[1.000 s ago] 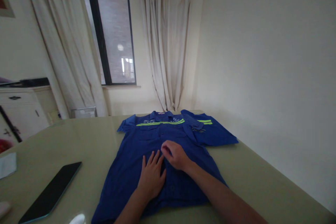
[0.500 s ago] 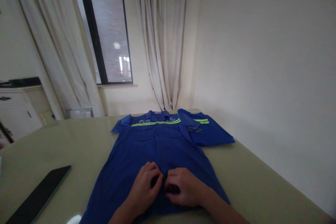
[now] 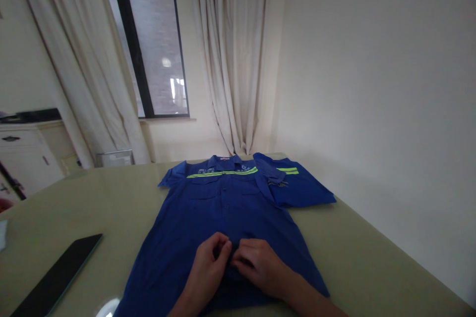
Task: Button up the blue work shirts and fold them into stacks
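Observation:
A blue short-sleeved shirt [image 3: 219,213] with a yellow-green stripe across the chest lies spread out, collar away from me. Over the lower part of its button front, my left hand [image 3: 211,262] is closed in a pinch at the placket. Just right of it, my right hand [image 3: 260,265] has thumb and fingers pressed together on the same front edge. The fingertips nearly meet, and what lies between them is too small to make out. Beyond the shirt's right sleeve is a folded blue garment [image 3: 307,190] with a similar stripe.
The pale green table [image 3: 122,203] bears a dark flat panel [image 3: 59,272] at the left. A white round object [image 3: 108,308] sits at the near edge, and part of a pale item [image 3: 3,234] shows at far left. A wall borders the table's right side.
Both hands stay at the shirt's front. The fingers of my right hand have closed further, and my left hand's pinch has tightened. The view has shifted slightly.

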A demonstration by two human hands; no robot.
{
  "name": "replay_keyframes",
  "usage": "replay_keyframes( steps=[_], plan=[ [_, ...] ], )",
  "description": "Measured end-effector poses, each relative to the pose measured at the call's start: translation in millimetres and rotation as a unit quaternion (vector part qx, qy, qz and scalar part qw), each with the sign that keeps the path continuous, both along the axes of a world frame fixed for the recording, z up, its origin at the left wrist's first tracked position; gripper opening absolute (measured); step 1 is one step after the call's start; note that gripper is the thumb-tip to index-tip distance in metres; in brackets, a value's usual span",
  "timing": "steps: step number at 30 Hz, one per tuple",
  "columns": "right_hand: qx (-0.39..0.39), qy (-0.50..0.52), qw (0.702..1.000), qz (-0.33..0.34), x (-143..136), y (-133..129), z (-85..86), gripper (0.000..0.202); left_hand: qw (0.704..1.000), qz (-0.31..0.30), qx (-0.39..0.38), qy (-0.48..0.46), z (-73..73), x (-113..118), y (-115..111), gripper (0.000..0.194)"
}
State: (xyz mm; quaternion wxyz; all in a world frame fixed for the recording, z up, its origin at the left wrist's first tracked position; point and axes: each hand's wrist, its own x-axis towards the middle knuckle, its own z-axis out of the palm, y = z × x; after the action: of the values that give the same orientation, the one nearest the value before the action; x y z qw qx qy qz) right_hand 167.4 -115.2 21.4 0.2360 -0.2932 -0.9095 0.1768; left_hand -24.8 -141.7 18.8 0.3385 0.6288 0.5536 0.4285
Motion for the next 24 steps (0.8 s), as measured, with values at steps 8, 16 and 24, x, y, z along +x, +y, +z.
replay_keyframes(
  steps=[8, 16, 24],
  plan=[
    [-0.005, 0.062, 0.997, -0.048, -3, -2, 4.7, 0.034, 0.996, 0.012, -0.029, -0.088, 0.2, -4, 4, 0.040],
    [-0.020, 0.095, 0.994, -0.043, -2, -3, -1.4, 0.028, 0.996, 0.018, -0.035, -0.083, -0.8, -1, 1, 0.044],
    [-0.013, 0.054, 0.996, -0.069, 1, 2, -6.6, 0.020, 0.993, -0.024, -0.058, -0.098, 3.0, -1, 1, 0.044]
  ],
)
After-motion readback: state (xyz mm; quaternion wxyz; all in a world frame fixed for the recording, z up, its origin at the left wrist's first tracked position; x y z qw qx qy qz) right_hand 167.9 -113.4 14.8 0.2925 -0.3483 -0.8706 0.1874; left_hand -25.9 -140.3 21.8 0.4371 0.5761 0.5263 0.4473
